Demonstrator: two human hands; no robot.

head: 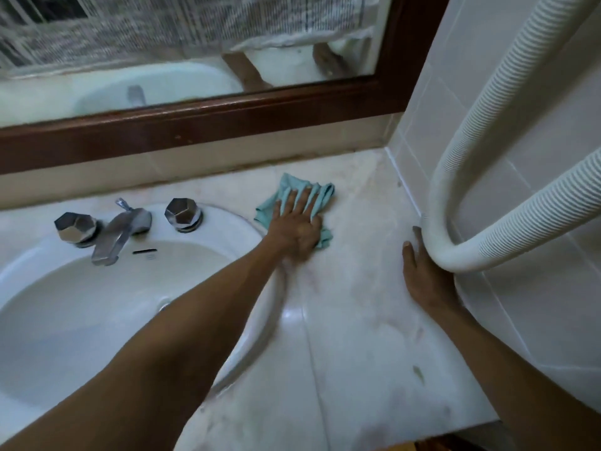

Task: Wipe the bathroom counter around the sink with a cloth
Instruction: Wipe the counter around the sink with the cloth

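A teal cloth (271,206) lies crumpled on the pale marble counter (354,327), just right of the white oval sink (74,307) and near the back wall. My left hand (297,227) presses flat on the cloth with its fingers spread; the arm reaches across the sink's right rim. On the counter's right side rests my right hand (422,275), palm down and holding nothing, its fingers against a white ribbed hose (455,258).
A chrome faucet (118,234) with two faceted chrome knobs (75,226) (182,213) stands at the sink's back. A wood-framed mirror (227,118) runs along the back wall. A white tiled wall (527,196) closes the right side, the hose looping in front of it.
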